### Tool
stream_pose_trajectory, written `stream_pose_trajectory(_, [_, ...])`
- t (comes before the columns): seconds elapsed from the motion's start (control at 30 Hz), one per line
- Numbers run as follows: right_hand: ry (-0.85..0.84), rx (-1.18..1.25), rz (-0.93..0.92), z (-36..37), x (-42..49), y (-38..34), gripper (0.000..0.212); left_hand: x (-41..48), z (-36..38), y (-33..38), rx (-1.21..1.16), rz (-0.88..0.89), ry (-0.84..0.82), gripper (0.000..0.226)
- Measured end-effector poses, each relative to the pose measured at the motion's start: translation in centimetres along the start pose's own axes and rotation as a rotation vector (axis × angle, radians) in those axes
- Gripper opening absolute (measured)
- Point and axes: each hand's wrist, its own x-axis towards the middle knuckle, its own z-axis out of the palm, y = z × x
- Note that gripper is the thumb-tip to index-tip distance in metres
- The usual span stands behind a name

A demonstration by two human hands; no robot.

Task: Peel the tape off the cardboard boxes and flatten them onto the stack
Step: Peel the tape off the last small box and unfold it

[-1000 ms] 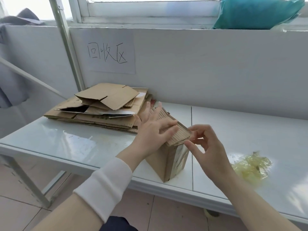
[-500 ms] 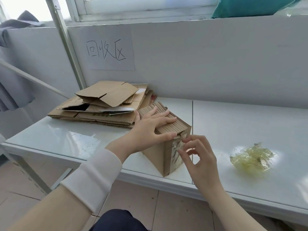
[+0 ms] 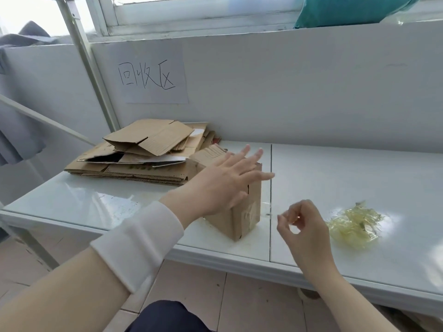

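A person's left hand lies flat across the top of a small cardboard box standing upright near the front edge of a white desk, its fingers spread apart and reaching past the box's far rim, the thumb down against the near side panel. A white sleeve covers the left forearm. Just to the right of those fingers, and lower, the right hand hovers clear of the box above the desk, thumb and forefinger pinched together; a thin, glinting strip of clear tape appears to run from that pinch back toward the box's lower right face, though it is too faint to trace fully. Pale patches mark that face of the box. Beyond the right hand's fingers, further right, a crumpled heap of yellowish peeled tape sits on the desk, apart from the hand. Behind and left of the left hand's fingers rests the stack of flattened cardboard, its near corner touching or almost touching the box; which cannot be told. Above the stack, a paper sign with handwritten characters hangs on the grey wall, and a teal cushion sits on the window ledge at upper right.
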Motion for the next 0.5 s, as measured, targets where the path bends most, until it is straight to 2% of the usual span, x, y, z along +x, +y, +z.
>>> stream_pose_trajectory(0.07, [-0.017, 0.038, -0.055, -0.2, 0.9, -1.1, 0.039, 0.4, -0.1, -0.3, 0.148, 0.082, -0.033, 0.061])
stream_pose_trajectory(0.1, [-0.033, 0.065, -0.068, -0.3, 1.2, -1.6, 0.041, 0.5, -0.2, -0.4, 0.199, 0.100, -0.050, 0.069])
stream_pose_trajectory(0.17, [-0.066, 0.100, -0.086, -0.3, 1.8, -2.5, 0.044, 0.7, -0.6, -0.5, 0.279, 0.099, -0.083, 0.087])
stream_pose_trajectory(0.27, [-0.005, 0.052, -0.117, -0.9, 2.4, -2.4, 0.045, 0.6, -2.0, -1.2, 0.335, 0.042, -0.061, 0.098])
stream_pose_trajectory(0.37, [0.143, 0.031, -0.020, -2.8, 3.3, -1.3, 0.040, -0.5, -3.7, -2.9, 0.265, -0.108, 0.009, 0.095])
stream_pose_trajectory(0.5, [0.322, -0.057, 0.083, -4.4, 4.9, -1.1, 0.016, -2.1, -4.1, -4.1, 0.094, -0.232, 0.173, 0.100])
